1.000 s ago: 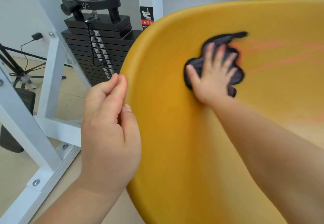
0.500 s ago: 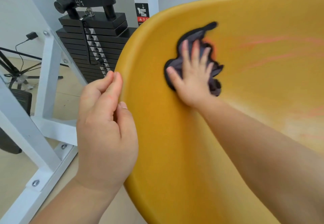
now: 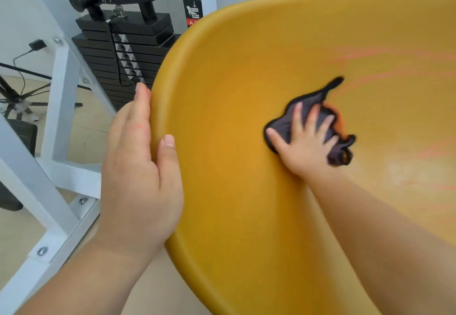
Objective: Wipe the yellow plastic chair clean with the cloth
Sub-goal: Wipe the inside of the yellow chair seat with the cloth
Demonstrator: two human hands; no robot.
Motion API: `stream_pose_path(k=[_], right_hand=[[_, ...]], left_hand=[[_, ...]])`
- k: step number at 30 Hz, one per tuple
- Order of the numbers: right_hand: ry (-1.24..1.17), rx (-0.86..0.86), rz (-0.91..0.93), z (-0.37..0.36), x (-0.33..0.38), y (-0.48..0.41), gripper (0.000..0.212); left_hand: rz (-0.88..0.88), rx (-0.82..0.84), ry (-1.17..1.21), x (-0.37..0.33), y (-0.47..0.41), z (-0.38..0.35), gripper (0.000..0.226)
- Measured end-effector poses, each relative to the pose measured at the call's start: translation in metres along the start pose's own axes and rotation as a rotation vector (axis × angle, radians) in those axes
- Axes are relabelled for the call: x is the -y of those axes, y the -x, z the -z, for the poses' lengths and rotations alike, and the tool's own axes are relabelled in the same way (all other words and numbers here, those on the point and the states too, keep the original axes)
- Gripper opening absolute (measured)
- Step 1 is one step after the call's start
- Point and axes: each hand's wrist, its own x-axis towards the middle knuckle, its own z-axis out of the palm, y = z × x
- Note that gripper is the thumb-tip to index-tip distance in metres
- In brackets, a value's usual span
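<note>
The yellow plastic chair [image 3: 222, 92] fills the right and middle of the view, its curved shell facing me. My left hand [image 3: 138, 166] grips the chair's left rim, thumb on the inside, fingers behind the edge. My right hand [image 3: 306, 142] lies flat with fingers spread on a dark cloth [image 3: 288, 119], pressing it against the inner surface of the shell. The cloth is crumpled, with a tail sticking up to the right. Faint pink streaks [image 3: 370, 77] run across the shell to the right of the cloth.
A white steel gym frame [image 3: 59, 107] with a black weight stack [image 3: 123, 50] stands close behind the chair's left rim. Cables and a dark stand [image 3: 14, 97] lie on the pale floor at far left.
My right hand slid the cloth left, then down and right toward the middle of the shell. My left hand shifted from a loose pinch to a flatter grip on the rim.
</note>
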Motion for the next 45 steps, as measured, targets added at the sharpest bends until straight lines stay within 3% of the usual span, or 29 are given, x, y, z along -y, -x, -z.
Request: stream_pose_path(k=[4,6,9,10,12,14,16,18,20,24,26,28,30,32,35,41,43,45], right_hand=[[-0.139,0.103,0.386,-0.018,0.063,0.086,0.084],[-0.131,0.227,0.623,-0.010,0.050,0.125,0.080],[0.113,0.312,0.846,0.000,-0.007,0.128,0.078],[0.220,0.304,0.800,0.002,-0.028,0.112,0.081],[0.337,0.279,0.507,0.015,-0.063,0.073,0.093],[0.295,0.236,0.164,0.026,-0.073,0.047,0.101],[0.222,0.265,0.009,0.015,-0.048,0.051,0.096],[0.122,0.335,0.092,-0.003,-0.007,0.086,0.090],[0.029,0.419,0.333,0.001,0.023,0.143,0.088],[0.065,0.687,0.645,0.037,-0.007,0.207,0.077],[0.251,0.637,0.599,0.039,-0.054,0.178,0.081],[0.442,0.521,0.348,0.046,-0.104,0.126,0.091],[0.469,0.417,0.016,0.061,-0.143,0.081,0.098],[0.393,0.357,-0.136,0.065,-0.157,0.064,0.102],[0.361,0.409,-0.039,0.047,-0.138,0.086,0.103],[0.356,0.818,0.434,0.068,-0.119,0.214,0.083],[0.395,0.799,0.480,0.077,-0.143,0.214,0.079],[0.519,0.659,0.350,0.086,-0.182,0.168,0.088]], left_hand=[[-0.059,-0.010,-0.092,-0.001,-0.002,-0.001,0.059],[-0.077,0.001,-0.106,-0.002,-0.002,-0.001,0.062],[-0.053,0.033,-0.117,-0.004,-0.002,0.000,0.067],[-0.051,0.044,-0.125,-0.004,-0.002,0.001,0.067],[-0.056,0.069,-0.154,-0.007,-0.001,0.002,0.067],[-0.079,0.083,-0.203,-0.009,0.001,0.003,0.066],[-0.125,0.088,-0.280,-0.012,0.004,0.002,0.064],[-0.208,0.095,-0.334,-0.017,0.007,0.000,0.063],[-0.324,0.090,-0.336,-0.027,0.008,-0.002,0.062],[-0.464,0.265,-0.309,-0.045,0.012,-0.018,0.058],[-0.450,0.475,-0.391,-0.045,0.017,-0.030,0.058],[-0.406,0.681,-0.466,-0.047,0.023,-0.040,0.066],[-0.380,0.805,-0.501,-0.051,0.026,-0.046,0.076],[-0.370,0.861,-0.513,-0.054,0.030,-0.051,0.081],[-0.350,0.918,-0.541,-0.064,0.038,-0.058,0.082],[-0.372,1.078,-0.603,-0.081,0.058,-0.087,0.076],[-0.401,1.125,-0.624,-0.086,0.064,-0.102,0.067],[-0.388,1.175,-0.624,-0.093,0.068,-0.114,0.068]])
